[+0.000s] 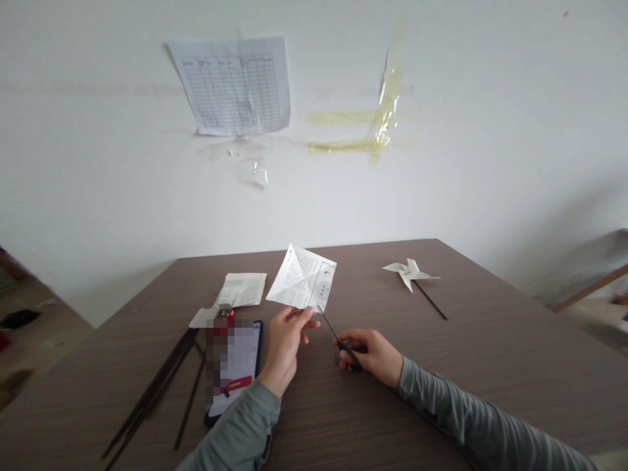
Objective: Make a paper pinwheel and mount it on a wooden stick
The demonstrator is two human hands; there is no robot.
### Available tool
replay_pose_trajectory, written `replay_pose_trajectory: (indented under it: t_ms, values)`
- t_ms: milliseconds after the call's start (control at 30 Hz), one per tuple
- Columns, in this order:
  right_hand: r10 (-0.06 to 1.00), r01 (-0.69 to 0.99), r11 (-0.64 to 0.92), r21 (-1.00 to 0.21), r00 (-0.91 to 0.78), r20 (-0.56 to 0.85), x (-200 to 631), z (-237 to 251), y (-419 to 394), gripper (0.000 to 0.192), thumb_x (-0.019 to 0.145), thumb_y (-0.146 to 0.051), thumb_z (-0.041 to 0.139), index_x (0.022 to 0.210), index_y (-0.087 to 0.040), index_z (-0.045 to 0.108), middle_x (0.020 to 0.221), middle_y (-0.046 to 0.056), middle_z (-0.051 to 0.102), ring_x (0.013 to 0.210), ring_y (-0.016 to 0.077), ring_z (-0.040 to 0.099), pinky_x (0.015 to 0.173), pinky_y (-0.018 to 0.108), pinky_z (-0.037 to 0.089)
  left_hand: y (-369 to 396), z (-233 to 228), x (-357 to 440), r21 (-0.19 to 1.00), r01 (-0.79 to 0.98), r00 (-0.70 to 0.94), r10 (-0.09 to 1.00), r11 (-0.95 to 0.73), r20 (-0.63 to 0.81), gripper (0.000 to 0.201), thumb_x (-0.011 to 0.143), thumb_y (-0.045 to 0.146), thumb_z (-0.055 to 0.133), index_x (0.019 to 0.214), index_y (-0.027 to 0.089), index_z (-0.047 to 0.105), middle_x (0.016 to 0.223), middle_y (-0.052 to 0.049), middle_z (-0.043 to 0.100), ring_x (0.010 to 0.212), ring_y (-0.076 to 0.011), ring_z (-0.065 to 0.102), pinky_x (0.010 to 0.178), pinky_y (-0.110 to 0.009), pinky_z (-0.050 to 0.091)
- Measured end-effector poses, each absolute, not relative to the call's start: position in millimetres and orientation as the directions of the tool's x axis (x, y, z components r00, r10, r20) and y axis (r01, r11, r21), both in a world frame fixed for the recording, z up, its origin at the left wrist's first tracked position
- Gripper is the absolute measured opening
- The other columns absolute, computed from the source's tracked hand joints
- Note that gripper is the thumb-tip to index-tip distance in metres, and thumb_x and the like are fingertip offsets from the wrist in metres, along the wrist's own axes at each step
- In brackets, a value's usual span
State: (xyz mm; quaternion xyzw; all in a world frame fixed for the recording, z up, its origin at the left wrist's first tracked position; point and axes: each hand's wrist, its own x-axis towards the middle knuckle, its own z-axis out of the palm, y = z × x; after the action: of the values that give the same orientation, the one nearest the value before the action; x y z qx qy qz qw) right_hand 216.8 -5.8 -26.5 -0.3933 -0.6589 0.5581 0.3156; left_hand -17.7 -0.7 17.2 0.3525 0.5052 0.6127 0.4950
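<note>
Left hand [284, 347], nearer, pinches near edge of creased white printed square paper [300, 278]; right hand [375, 353] grips black-handled metal scissors [349, 356], long axis forward-left, tips at paper.

The left arm [243, 425] reached up from the bottom edge, sleeved to the wrist and slanting toward the right. At its end the left hand [283, 350] was raised, thumb and fingers drawn together in a pinch. The right arm [456, 409], also sleeved, stretched in from the lower right. The right hand [377, 353] pointed left, its fingers curled in a grip. The hands were near each other but apart.
</note>
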Motion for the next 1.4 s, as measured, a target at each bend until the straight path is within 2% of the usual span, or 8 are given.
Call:
replay_pose_trajectory:
  t_ms: [200, 400, 600, 833, 1100, 1200, 1400]
  values:
    - [0.874, 0.153, 0.068, -0.986, -0.486, -0.016, 215, -29, -6, 0.064, 0.089, -0.081, 0.103, 0.115, -0.024, 0.091, 0.086, 0.006, 0.093, 0.075, 0.0259, 0.081, 0.08, 0.044, 0.072, -1, 17, -17, 0.961, -0.276, -0.271, 0.959, 0.0, -0.078, 0.049, 0.057, 0.043, 0.119, 0.085, 0.019, 0.086, 0.09, -0.011, 0.096, 0.069, -0.0233, 0.089, 0.047, -0.021, 0.039]
    - [0.882, 0.142, 0.067, -0.988, -0.472, -0.009, 213, -26, -9, 0.059, 0.092, -0.076, 0.103, 0.116, -0.023, 0.091, 0.088, 0.008, 0.093, 0.075, 0.0261, 0.08, 0.078, 0.042, 0.071, 1, 19, -18, 0.96, -0.28, -0.275, 0.958, 0.006, -0.086, 0.05, 0.054, 0.042, 0.119, 0.084, 0.02, 0.087, 0.086, -0.009, 0.095, 0.065, -0.0209, 0.085, 0.046, -0.02, 0.038]
    - [0.879, 0.118, 0.064, -0.991, -0.477, 0.0, 212, -24, -9, 0.067, 0.09, -0.079, 0.105, 0.12, -0.021, 0.09, 0.088, 0.007, 0.093, 0.075, 0.0239, 0.079, 0.081, 0.041, 0.071, 1, 22, -17, 0.961, -0.276, -0.277, 0.957, 0.009, -0.088, 0.049, 0.05, 0.045, 0.116, 0.079, 0.019, 0.085, 0.082, -0.009, 0.093, 0.059, -0.0176, 0.079, 0.045, -0.02, 0.035]
    - [0.894, 0.094, 0.05, -0.994, -0.447, 0.003, 209, -20, -11, 0.069, 0.086, -0.079, 0.108, 0.119, -0.021, 0.09, 0.087, 0.008, 0.091, 0.073, 0.0246, 0.077, 0.075, 0.041, 0.068, 0, 22, -15, 0.965, -0.263, -0.26, 0.963, 0.003, -0.074, 0.048, 0.053, 0.046, 0.114, 0.08, 0.019, 0.085, 0.084, -0.009, 0.092, 0.058, -0.0158, 0.075, 0.045, -0.02, 0.033]
    - [0.901, 0.095, 0.054, -0.994, -0.434, 0.008, 208, -18, -11, 0.069, 0.083, -0.082, 0.107, 0.115, -0.023, 0.09, 0.083, 0.007, 0.091, 0.074, 0.0268, 0.08, 0.079, 0.042, 0.071, -1, 22, -14, 0.964, -0.265, -0.261, 0.963, -0.001, -0.071, 0.049, 0.053, 0.045, 0.115, 0.081, 0.019, 0.085, 0.085, -0.01, 0.092, 0.058, -0.0158, 0.075, 0.045, -0.02, 0.033]
    - [0.904, 0.1, 0.052, -0.994, -0.428, 0.004, 208, -18, -11, 0.063, 0.084, -0.077, 0.108, 0.113, -0.024, 0.091, 0.083, 0.008, 0.092, 0.074, 0.0278, 0.081, 0.08, 0.042, 0.071, -1, 22, -14, 0.964, -0.265, -0.26, 0.963, 0.003, -0.074, 0.048, 0.054, 0.045, 0.115, 0.083, 0.019, 0.086, 0.086, -0.01, 0.093, 0.059, -0.0161, 0.075, 0.046, -0.02, 0.033]
    - [0.9, 0.118, 0.061, -0.991, -0.436, 0.004, 207, -20, -11, 0.064, 0.086, -0.076, 0.105, 0.116, -0.021, 0.09, 0.084, 0.006, 0.092, 0.073, 0.025, 0.08, 0.08, 0.04, 0.071, -2, 24, -14, 0.967, -0.256, -0.264, 0.961, 0.009, -0.079, 0.046, 0.054, 0.046, 0.111, 0.082, 0.019, 0.086, 0.086, -0.01, 0.092, 0.058, -0.0146, 0.073, 0.046, -0.021, 0.032]
